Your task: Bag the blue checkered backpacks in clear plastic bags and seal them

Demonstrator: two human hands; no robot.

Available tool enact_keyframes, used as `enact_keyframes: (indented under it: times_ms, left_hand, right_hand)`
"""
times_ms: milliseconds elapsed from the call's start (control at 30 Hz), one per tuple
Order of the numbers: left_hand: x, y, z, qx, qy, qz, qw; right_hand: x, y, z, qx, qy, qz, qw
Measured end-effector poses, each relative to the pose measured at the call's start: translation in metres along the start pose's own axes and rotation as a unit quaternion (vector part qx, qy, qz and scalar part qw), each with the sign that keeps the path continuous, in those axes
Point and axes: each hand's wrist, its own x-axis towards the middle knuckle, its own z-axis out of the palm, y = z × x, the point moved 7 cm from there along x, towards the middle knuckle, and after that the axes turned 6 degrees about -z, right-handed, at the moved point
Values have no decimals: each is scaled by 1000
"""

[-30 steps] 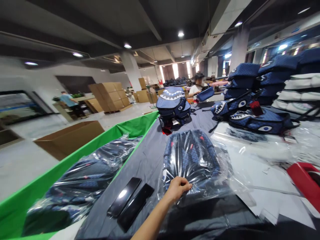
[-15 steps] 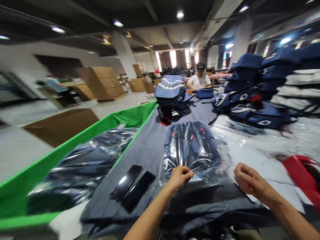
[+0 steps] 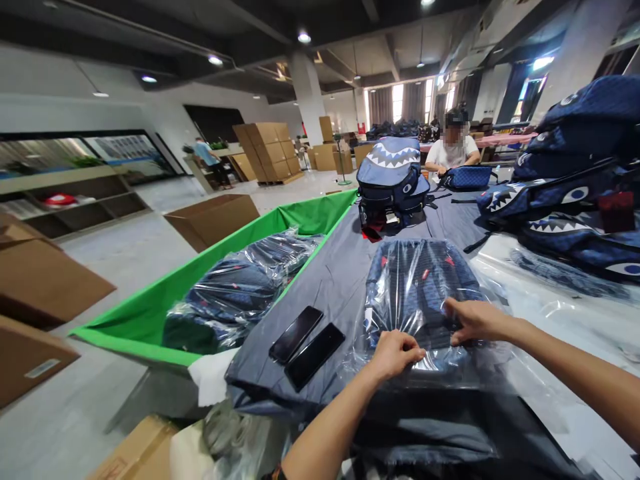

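Observation:
A dark blue checked backpack (image 3: pixel 417 287) with small red tags lies inside a clear plastic bag (image 3: pixel 435 363) on the grey-covered table. My left hand (image 3: pixel 397 357) pinches the bag's near edge, thumb against curled fingers. Over the bag's right side is my right hand (image 3: pixel 475 322), thumb and fingers apart, apparently touching the plastic. Two black phones (image 3: pixel 296 333) lie left of the bag.
A green-walled bin (image 3: pixel 135 343) left of the table holds plastic-wrapped backpacks (image 3: pixel 235 290). Shark-faced backpacks (image 3: pixel 390 173) stand beyond; more are stacked (image 3: pixel 585 140) at right. A person (image 3: pixel 453 150) in white handles a blue bag (image 3: pixel 467 177) across the table. Cardboard boxes (image 3: pixel 40 267) stand left.
My right hand has moved left and forward, from beside the bag onto it, and its closed fingers have spread. My left hand stays at the near edge. The view has turned left.

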Motion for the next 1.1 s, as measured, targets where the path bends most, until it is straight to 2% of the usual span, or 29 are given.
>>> enact_keyframes:
  times_ms: [67, 100, 200, 300, 433, 500, 633, 733, 800, 867, 967, 1033, 1100]
  left_hand:
    - [1, 0, 0, 1, 0, 8, 1000]
    - [1, 0, 0, 4, 3, 12, 1000]
    - [0, 5, 1, 22, 4, 28, 999]
    - [-12, 15, -1, 60, 13, 76, 995]
    - [-47, 17, -21, 175, 102, 186, 961]
    - [-59, 1, -35, 211, 130, 175, 953]
    - [-59, -40, -58, 173, 161, 99, 967]
    - [-49, -52, -60, 161, 182, 73, 967]
    - [-43, -52, -57, 170, 184, 69, 966]
    - [-40, -48, -54, 182, 176, 70, 965]
    - [-44, -40, -54, 207, 170, 78, 960]
    - [-48, -41, -59, 225, 182, 87, 953]
    - [-44, -53, -63, 225, 172, 96, 954]
  right_hand:
    - [-15, 8, -3, -14, 55, 33, 998]
    - [-22, 7, -2, -13, 83, 27, 996]
    - [-36, -10, 15, 5, 128, -39, 991]
    - [-33, -19, 41, 20, 74, -51, 996]
    - [-27, -17, 49, 46, 40, -51, 997]
    - [-26, -13, 48, 54, 43, -54, 996]
    - [-22, -7, 49, 70, 59, -53, 994]
    - [-25, -8, 49, 107, 98, -68, 987]
    - [-39, -5, 43, 175, 160, -71, 969]
    - [-71, 14, 34, 244, 268, -15, 932]
    - [-163, 68, 27, 242, 456, 201, 833]
    - [-237, 98, 30, 186, 509, 327, 774]
    - [-308, 120, 34, 118, 510, 423, 740]
